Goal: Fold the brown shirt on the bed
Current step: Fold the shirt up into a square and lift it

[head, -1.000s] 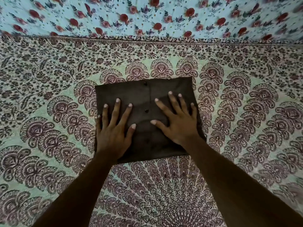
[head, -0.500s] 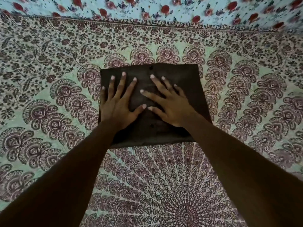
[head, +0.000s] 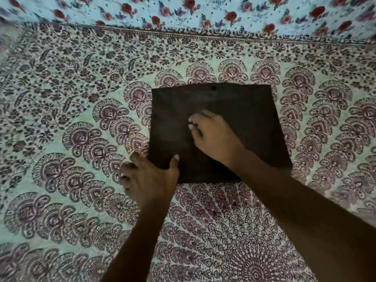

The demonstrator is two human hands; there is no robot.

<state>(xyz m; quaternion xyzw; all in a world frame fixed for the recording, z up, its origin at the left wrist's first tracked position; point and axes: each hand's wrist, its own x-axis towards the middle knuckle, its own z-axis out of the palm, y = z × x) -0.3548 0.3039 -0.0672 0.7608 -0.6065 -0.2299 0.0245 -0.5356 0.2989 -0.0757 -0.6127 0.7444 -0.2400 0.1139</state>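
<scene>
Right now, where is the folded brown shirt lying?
In the head view, the folded brown shirt lies mid-frame on the patterned bedsheet, left hand at its near-left corner, right hand on top.

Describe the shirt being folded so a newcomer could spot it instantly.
Start from the bedspread printed with maroon fan motifs on pale green. Near its middle lies the brown shirt, folded into a rough square. It is the only plain, dark patch there.
</scene>
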